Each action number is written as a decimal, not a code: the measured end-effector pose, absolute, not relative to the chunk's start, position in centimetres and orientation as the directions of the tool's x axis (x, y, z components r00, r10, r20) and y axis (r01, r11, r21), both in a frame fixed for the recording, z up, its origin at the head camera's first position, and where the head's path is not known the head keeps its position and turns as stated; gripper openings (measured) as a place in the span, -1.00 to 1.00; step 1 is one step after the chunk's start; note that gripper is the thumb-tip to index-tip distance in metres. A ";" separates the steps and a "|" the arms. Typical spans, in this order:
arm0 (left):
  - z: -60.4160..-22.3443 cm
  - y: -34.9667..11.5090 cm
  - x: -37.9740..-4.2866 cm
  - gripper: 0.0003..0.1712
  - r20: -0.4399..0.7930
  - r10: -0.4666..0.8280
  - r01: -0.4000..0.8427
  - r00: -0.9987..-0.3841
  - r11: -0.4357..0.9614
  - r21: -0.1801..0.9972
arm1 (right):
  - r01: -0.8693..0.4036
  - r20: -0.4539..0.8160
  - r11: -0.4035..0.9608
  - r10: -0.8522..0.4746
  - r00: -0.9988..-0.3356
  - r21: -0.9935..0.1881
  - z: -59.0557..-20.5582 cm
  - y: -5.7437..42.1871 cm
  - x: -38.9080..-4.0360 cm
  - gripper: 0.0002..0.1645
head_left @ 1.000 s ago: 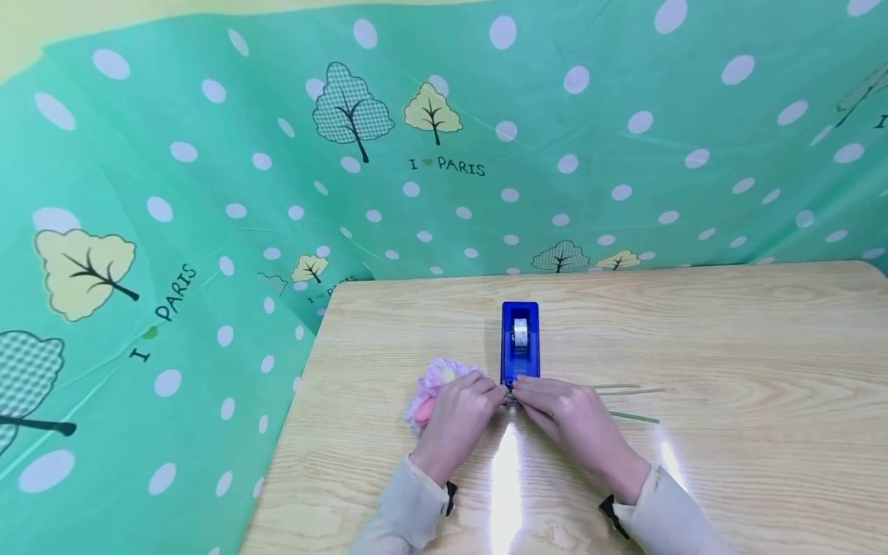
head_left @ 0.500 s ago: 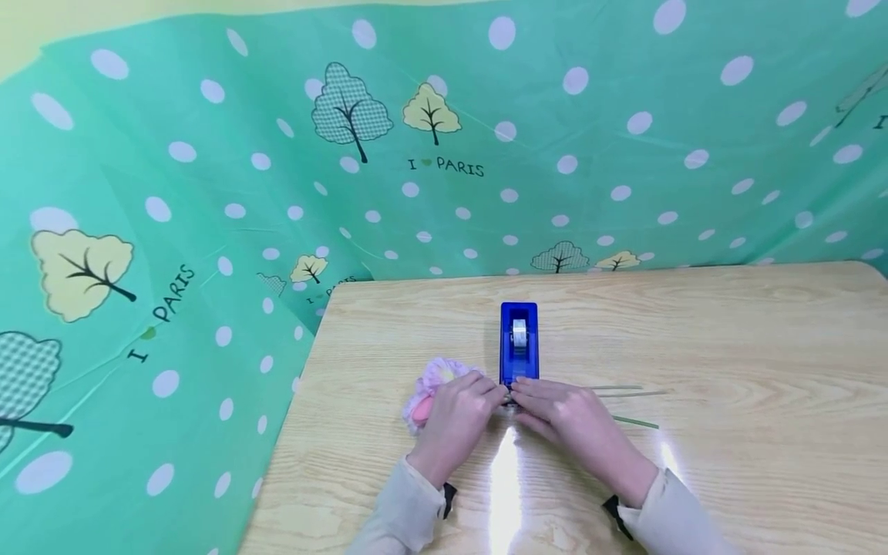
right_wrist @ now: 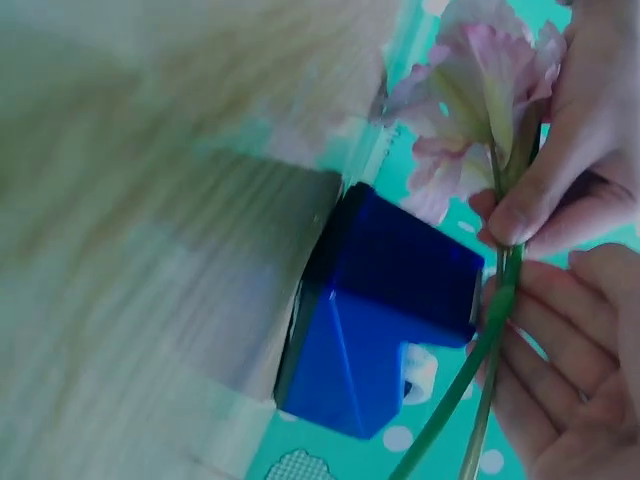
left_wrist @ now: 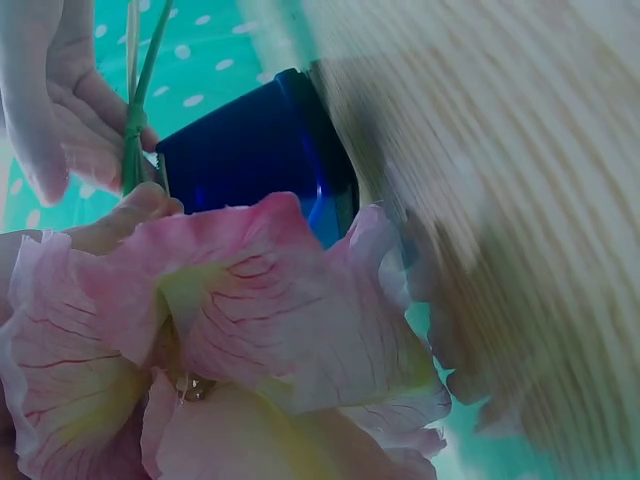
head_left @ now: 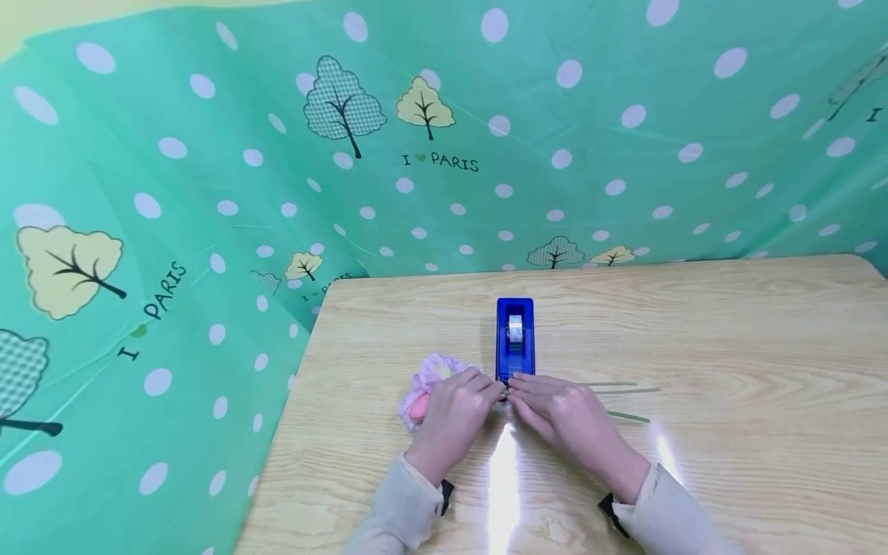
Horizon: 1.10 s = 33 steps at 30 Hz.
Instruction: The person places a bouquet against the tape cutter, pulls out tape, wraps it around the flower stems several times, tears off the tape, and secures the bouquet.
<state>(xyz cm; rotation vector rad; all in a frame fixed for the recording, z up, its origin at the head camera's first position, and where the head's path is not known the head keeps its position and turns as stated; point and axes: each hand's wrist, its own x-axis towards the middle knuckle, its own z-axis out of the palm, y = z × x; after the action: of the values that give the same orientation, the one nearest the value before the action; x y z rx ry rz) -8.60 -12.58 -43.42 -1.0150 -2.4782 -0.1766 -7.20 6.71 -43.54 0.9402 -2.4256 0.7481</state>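
My left hand [head_left: 454,412] pinches the stems [right_wrist: 505,250] of pink and lilac artificial flowers [head_left: 437,374] between thumb and fingers, just below the blooms. The blooms [left_wrist: 250,300] fill much of the left wrist view. Nearly straight fingers of my right hand [right_wrist: 565,370] lie behind the green stems, close below the left thumb. Both hands meet at the near end of a blue tape dispenser [head_left: 526,354], which carries a tape roll [head_left: 515,330]. Whether tape is on the stems cannot be made out. In the head view the fingertips hide the dispenser's cutting edge.
Stem ends [head_left: 627,417] stick out to the right beyond the right hand. The wood-grain table [head_left: 749,370] extends to both sides. A green dotted cloth [head_left: 597,154] hangs behind and to the left of it.
The right thumb has moved up and left, towards its fingertips and the left hand. The left hand stays at the stems. The head view has shifted slightly.
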 end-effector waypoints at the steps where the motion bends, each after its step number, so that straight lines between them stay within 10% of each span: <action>1: -43.4 -12.6 -8.6 -0.77 0.454 0.633 0.692 -0.626 0.720 -0.049 | -0.705 0.572 0.627 -0.460 -0.679 -0.333 -43.6 6.6 -7.2 -0.76; 33: -42.5 -13.0 -8.4 -0.84 0.415 0.655 0.715 -0.631 0.699 -0.016 | -0.641 0.588 0.668 -0.362 -0.723 -0.377 -43.9 5.9 -6.9 -0.77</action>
<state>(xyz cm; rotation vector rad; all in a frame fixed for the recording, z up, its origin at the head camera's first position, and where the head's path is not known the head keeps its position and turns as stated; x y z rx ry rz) -8.45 -13.05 -42.51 -1.0649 -2.5170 -0.2100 -6.89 5.94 -43.86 0.7794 -2.4129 0.7978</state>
